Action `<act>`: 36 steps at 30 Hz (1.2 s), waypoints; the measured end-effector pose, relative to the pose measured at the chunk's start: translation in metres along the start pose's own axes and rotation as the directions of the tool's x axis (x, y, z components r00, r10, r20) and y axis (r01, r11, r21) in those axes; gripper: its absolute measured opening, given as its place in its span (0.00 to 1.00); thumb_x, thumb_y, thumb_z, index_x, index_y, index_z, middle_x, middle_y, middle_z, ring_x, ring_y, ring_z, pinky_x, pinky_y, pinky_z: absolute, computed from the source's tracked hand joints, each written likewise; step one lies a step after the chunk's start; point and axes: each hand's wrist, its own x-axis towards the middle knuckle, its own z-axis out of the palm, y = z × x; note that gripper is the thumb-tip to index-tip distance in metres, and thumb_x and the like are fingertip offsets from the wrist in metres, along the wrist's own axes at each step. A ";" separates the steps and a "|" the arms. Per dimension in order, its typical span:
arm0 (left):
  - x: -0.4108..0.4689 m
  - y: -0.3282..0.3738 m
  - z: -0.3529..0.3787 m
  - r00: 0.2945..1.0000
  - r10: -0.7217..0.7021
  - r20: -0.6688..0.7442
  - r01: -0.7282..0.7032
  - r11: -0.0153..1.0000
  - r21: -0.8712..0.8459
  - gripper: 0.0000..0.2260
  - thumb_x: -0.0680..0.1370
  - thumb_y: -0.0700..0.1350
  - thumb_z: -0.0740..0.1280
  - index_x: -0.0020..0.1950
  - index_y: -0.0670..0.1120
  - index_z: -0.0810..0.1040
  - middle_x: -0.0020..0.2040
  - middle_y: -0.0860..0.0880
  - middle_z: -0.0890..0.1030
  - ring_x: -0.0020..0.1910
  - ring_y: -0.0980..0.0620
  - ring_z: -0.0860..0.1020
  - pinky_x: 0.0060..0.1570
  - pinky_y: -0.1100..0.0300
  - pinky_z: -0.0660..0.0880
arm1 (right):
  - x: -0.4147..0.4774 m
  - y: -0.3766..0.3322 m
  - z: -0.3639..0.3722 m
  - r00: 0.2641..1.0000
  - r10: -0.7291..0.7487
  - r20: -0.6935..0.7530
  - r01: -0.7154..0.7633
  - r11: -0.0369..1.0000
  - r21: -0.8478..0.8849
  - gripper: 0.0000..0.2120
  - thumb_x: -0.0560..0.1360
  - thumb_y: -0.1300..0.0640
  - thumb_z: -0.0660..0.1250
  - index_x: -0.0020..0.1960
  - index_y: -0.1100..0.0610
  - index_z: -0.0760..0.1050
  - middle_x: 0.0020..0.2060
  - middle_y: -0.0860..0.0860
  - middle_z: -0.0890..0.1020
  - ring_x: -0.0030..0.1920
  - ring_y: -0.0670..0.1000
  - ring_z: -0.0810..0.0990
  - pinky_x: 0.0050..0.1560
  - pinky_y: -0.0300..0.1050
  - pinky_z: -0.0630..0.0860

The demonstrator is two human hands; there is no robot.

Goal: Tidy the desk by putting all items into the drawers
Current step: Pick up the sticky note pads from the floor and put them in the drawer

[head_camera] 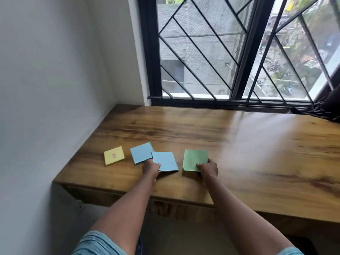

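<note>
Both hands are on pads: left hand (150, 167) pinches the near square blue paper pad (165, 161), right hand (207, 167) grips the square green paper pad (195, 160), both low on the wooden worktop (239, 144). Best lift each stack square so no sheets fan out. A second blue pad (141, 152) and a yellow pad (113, 155) wait at the left.

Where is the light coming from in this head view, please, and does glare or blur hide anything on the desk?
Head view: daylight comes through the barred window, leaving a pale sheen on the desk right of the green pad; the pads and both hands stay readable, only slightly soft; wide-angle bending curves the wall and the desk edge.
</note>
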 end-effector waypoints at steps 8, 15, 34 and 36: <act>0.011 0.035 0.033 0.994 0.081 -0.070 -0.048 0.922 0.384 0.17 0.78 0.45 0.65 0.67 0.42 0.74 0.63 0.42 0.77 0.62 0.43 0.76 0.61 0.54 0.73 | 0.025 -0.020 0.001 0.998 -0.057 -0.004 0.055 0.973 -0.225 0.17 0.75 0.63 0.64 0.64 0.64 0.71 0.60 0.61 0.78 0.61 0.61 0.76 0.57 0.47 0.73; -0.002 0.031 0.036 0.978 0.140 -0.152 -0.052 0.879 0.475 0.20 0.79 0.43 0.62 0.72 0.45 0.69 0.66 0.43 0.71 0.64 0.44 0.72 0.62 0.54 0.74 | 0.006 -0.014 0.013 0.980 -0.087 -0.177 -0.008 0.878 -0.478 0.17 0.77 0.55 0.63 0.63 0.62 0.68 0.62 0.61 0.69 0.61 0.62 0.71 0.59 0.51 0.71; -0.060 -0.136 -0.096 0.918 -0.173 -0.356 0.135 0.982 -0.130 0.17 0.78 0.39 0.63 0.67 0.41 0.70 0.66 0.36 0.71 0.65 0.37 0.70 0.63 0.46 0.71 | -0.167 0.095 0.083 0.878 -0.456 -0.145 0.318 0.783 -0.534 0.09 0.75 0.66 0.63 0.54 0.66 0.76 0.52 0.65 0.75 0.52 0.66 0.75 0.54 0.55 0.72; -0.063 -0.155 -0.103 0.908 -0.283 -0.308 0.245 0.957 -0.157 0.17 0.78 0.42 0.64 0.66 0.40 0.72 0.65 0.37 0.72 0.63 0.37 0.72 0.62 0.47 0.71 | -0.180 0.109 0.088 0.924 -0.372 -0.087 0.290 0.832 -0.473 0.09 0.77 0.63 0.61 0.53 0.65 0.76 0.53 0.62 0.76 0.53 0.63 0.75 0.53 0.50 0.72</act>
